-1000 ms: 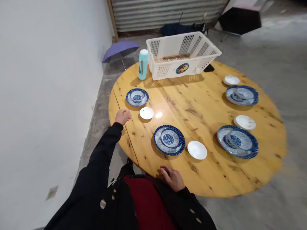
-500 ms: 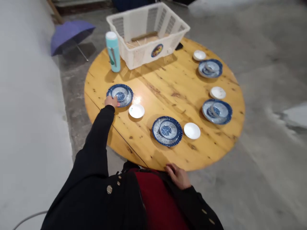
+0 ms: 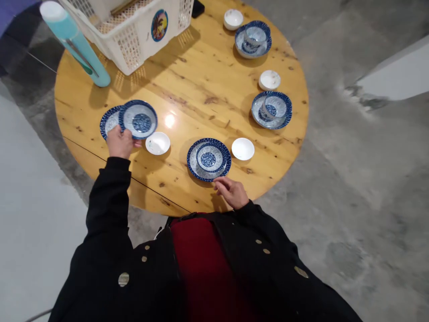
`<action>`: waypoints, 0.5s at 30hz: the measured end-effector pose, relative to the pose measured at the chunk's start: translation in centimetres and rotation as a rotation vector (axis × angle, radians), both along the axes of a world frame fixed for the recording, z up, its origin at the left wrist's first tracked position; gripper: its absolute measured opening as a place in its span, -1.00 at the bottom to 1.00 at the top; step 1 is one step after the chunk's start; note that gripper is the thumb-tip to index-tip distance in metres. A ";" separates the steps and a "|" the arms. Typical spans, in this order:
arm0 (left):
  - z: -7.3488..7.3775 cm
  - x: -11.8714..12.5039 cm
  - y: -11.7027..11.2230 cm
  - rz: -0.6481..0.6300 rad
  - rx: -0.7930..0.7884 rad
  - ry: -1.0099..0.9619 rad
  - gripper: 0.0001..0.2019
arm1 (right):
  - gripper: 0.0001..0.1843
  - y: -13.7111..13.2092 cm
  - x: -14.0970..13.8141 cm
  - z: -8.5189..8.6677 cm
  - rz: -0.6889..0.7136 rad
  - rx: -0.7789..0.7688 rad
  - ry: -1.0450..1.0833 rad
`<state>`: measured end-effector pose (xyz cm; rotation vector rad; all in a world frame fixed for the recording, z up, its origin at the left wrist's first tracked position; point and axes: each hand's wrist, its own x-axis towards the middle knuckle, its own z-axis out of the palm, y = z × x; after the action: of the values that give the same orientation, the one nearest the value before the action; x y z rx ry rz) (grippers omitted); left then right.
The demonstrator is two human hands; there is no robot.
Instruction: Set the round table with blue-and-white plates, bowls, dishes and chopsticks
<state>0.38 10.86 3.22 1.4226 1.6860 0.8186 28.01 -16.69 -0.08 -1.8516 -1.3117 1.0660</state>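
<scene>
My left hand (image 3: 119,142) is closed on the rim of a blue-and-white bowl (image 3: 140,120), raised above a blue-rimmed plate (image 3: 109,120) at the table's left. The bowl hides part of that plate. A small white dish (image 3: 158,143) lies just right of the bowl. Near the front, another blue-and-white bowl (image 3: 210,157) sits inside a blue-rimmed plate (image 3: 194,169). My right hand (image 3: 232,191) holds nothing; its loosely bent fingers are at this plate's near edge, and whether they touch it I cannot tell. Beside that plate is a second white dish (image 3: 243,149).
On the round wooden table (image 3: 201,96), two more plates with bowls stand at right, the nearer plate (image 3: 256,109) beside a white dish (image 3: 269,80). A white plastic basket (image 3: 140,42), a turquoise bottle (image 3: 82,49) and a dark flat object (image 3: 197,8) are at the back.
My left hand has lifted the bowl off the left plate and shifted it to the right. My right hand has moved forward from the table edge to the front plate. The view has shifted.
</scene>
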 end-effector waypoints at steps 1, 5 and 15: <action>0.5 1.2 -1.5 -0.069 -0.014 -0.021 -0.97 | -0.62 1.2 0.1 0.6 -0.061 0.048 0.047; 1.5 6.8 -7.5 -0.338 -0.114 -0.073 -0.90 | -0.51 5.4 0.4 2.6 -0.206 0.143 0.130; 0.5 14.4 -13.1 -0.630 -0.109 0.406 -0.70 | -0.66 6.6 3.8 1.3 -0.201 0.057 -0.316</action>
<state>14.79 -2.26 3.71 1.9785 1.3861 0.0884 31.85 -10.09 1.20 -2.1181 -1.2775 0.6451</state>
